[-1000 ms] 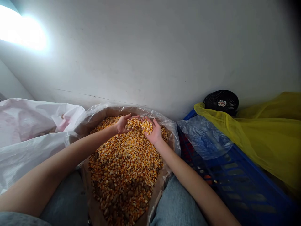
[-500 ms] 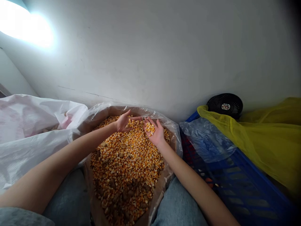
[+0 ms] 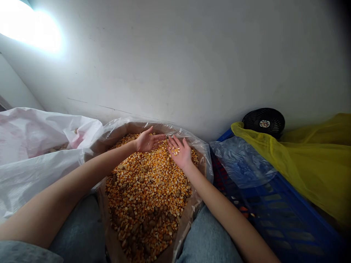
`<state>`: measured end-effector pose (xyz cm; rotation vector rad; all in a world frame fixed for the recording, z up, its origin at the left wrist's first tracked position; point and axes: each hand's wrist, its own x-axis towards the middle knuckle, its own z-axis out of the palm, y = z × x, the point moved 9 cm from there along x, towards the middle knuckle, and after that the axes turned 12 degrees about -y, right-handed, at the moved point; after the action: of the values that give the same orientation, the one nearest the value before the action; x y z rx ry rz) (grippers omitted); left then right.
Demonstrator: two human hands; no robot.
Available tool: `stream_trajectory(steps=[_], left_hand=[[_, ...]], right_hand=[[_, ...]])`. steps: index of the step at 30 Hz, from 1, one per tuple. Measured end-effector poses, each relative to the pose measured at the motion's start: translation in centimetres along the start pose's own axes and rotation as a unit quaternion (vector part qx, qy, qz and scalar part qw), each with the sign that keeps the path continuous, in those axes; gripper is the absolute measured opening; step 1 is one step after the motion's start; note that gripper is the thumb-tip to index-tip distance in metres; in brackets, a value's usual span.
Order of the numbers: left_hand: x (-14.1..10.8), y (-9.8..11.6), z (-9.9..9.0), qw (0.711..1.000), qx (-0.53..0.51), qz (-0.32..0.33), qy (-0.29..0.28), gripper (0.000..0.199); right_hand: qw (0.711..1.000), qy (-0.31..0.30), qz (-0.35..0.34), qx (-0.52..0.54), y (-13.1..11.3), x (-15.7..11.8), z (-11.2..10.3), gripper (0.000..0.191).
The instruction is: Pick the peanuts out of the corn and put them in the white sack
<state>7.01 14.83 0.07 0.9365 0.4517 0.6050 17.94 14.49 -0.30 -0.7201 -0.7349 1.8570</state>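
Both hands are held palm up over the far part of a brown sack (image 3: 104, 208) full of yellow corn kernels (image 3: 153, 179). My left hand (image 3: 145, 142) has its fingers stretched towards the right, and its palm looks nearly bare. My right hand (image 3: 182, 156) lies flat and open, with a few loose kernels (image 3: 176, 150) resting on the palm. The fingertips of the two hands are close together. Darker brown lumps (image 3: 152, 223) are mixed among the corn, mostly towards the near end. Clear plastic (image 3: 207, 157) lines the sack's rim.
A white sack (image 3: 49, 128) with pink marks stands to the left. On the right is a blue crate (image 3: 282, 208), partly covered by clear plastic film (image 3: 244, 160) and yellow mesh cloth (image 3: 309, 164). A black round fan (image 3: 264, 122) sits by the wall (image 3: 186, 65).
Most kernels have left both palms; the left is now nearly bare and only a few remain on the right. The hands have hardly shifted.
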Motion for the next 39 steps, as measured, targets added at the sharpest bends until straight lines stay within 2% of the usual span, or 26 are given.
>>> stream_trajectory(steps=[18, 21, 26, 30, 32, 35, 39], left_hand=[[-0.1, 0.3, -0.8, 1.0, 0.003, 0.003, 0.025, 0.069], [-0.2, 0.3, -0.6, 1.0, 0.002, -0.003, 0.019, 0.068], [-0.1, -0.2, -0.6, 1.0, 0.0, -0.018, 0.006, 0.07], [0.3, -0.1, -1.7, 0.997, 0.023, 0.013, 0.07, 0.074], [0.5, 0.0, -2.2, 0.993, 0.037, 0.033, 0.105, 0.075], [0.8, 0.0, -2.1, 0.991, 0.052, 0.044, 0.112, 0.075], [0.9, -0.1, -1.6, 0.992, 0.065, 0.053, 0.094, 0.077]], right_hand=[[0.996, 0.001, -0.003, -0.084, -0.1, 0.1, -0.1, 0.035], [0.994, -0.007, 0.001, -0.111, 0.1, 0.0, 0.7, 0.03], [0.986, -0.084, -0.034, -0.14, 0.2, -0.1, 3.3, 0.03], [0.989, -0.044, -0.016, -0.141, 0.6, -0.1, 2.4, 0.03], [0.985, -0.025, -0.03, -0.166, 0.2, -0.1, 2.0, 0.027], [0.954, -0.038, -0.074, -0.288, -0.8, -0.4, 2.9, 0.018], [0.874, -0.128, -0.126, -0.451, -1.1, -1.2, 6.1, 0.021]])
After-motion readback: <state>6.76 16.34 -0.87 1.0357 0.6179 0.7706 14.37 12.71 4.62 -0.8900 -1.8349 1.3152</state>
